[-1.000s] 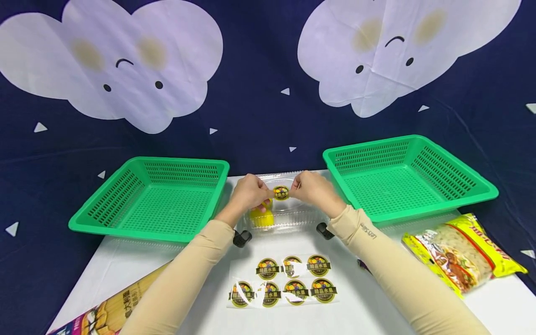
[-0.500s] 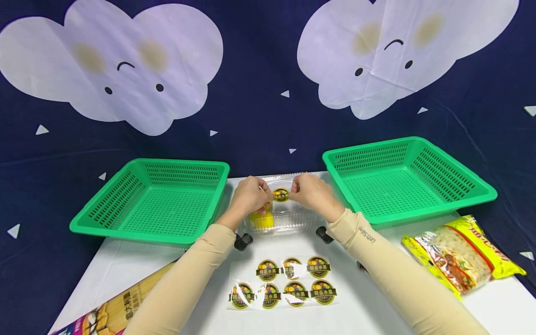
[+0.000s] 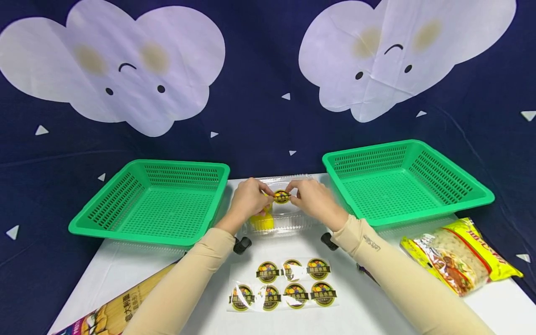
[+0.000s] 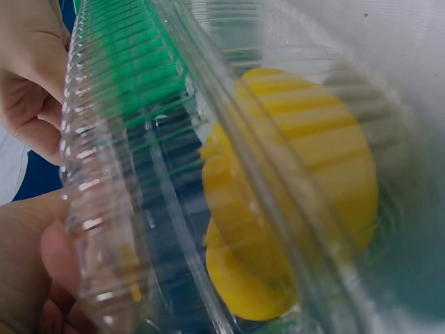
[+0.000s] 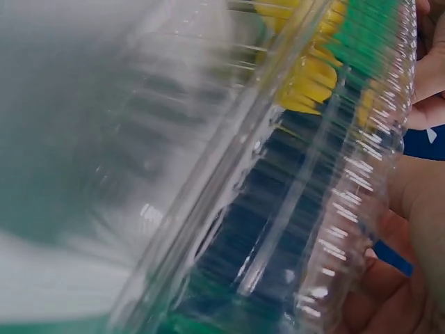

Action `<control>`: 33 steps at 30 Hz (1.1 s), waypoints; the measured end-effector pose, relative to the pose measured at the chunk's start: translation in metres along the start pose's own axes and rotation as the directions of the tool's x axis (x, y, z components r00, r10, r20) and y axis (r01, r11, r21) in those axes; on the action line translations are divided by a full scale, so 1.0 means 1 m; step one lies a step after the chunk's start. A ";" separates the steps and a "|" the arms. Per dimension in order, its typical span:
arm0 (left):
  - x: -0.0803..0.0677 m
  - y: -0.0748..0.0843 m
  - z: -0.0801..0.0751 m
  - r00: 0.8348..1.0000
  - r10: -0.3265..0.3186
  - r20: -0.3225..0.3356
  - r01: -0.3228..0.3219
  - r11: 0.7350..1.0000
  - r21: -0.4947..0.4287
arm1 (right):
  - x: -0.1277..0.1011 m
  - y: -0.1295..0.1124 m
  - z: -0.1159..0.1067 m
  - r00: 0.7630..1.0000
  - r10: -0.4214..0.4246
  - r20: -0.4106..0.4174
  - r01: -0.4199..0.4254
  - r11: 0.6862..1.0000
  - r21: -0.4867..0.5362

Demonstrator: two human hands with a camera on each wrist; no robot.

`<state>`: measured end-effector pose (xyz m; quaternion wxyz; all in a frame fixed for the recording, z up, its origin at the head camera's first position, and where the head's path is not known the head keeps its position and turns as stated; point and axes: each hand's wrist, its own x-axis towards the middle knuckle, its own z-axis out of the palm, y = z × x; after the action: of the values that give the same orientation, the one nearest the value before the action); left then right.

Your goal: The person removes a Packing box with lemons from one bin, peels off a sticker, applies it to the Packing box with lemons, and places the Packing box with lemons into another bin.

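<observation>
both hands pinch a round sticker over the clear box

the table [image 3: 368, 307] fills the lower half of the frame. a green basket [image 3: 152, 200] sits at centre left and a second green basket [image 3: 402, 179] at centre right. between them lies a clear plastic box [image 3: 289, 218] with a yellow item [image 3: 261, 222] inside. the left hand [image 3: 247, 200] and right hand [image 3: 314, 199] each pinch an edge of one round sticker [image 3: 282, 197], held just over the box lid at frame centre. a sticker sheet [image 3: 284, 284] lies at lower centre, a noodle packet [image 3: 458, 253] at lower right.
</observation>
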<state>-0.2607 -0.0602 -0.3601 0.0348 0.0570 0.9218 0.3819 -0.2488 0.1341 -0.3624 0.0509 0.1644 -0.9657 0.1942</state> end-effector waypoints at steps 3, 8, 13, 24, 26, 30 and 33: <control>0.000 0.000 0.000 1.000 0.011 0.000 -0.011 1.000 -0.003 | -0.001 0.002 0.000 0.998 -0.065 0.004 0.065 0.998 -0.006; 0.000 0.000 0.001 0.999 0.040 0.005 -0.040 0.999 -0.014 | -0.001 0.008 -0.001 0.991 -0.134 0.026 0.133 0.991 0.021; 0.000 -0.002 0.002 0.999 0.040 0.009 -0.040 0.999 -0.031 | -0.004 0.011 -0.002 0.981 -0.190 0.026 0.190 0.982 0.020; -0.002 -0.005 -0.001 0.999 0.052 0.011 -0.052 0.998 -0.039 | -0.012 0.014 -0.005 0.963 -0.269 0.008 0.269 0.963 -0.019; -0.003 -0.005 -0.001 0.999 0.052 0.010 -0.051 0.998 -0.039 | -0.013 0.014 -0.005 0.961 -0.275 0.012 0.276 0.961 -0.027; -0.004 -0.006 -0.001 0.998 0.054 0.008 -0.054 0.997 -0.049 | -0.013 0.014 -0.004 0.959 -0.283 0.014 0.283 0.959 -0.030; -0.005 -0.007 -0.002 0.998 0.059 0.005 -0.058 0.996 -0.064 | -0.014 0.014 -0.005 0.957 -0.289 0.013 0.289 0.957 -0.027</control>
<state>-0.2565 -0.0670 -0.3640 0.0288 0.0843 0.9070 0.4115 -0.2403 0.1522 -0.3650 0.0768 0.3037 -0.9343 0.1699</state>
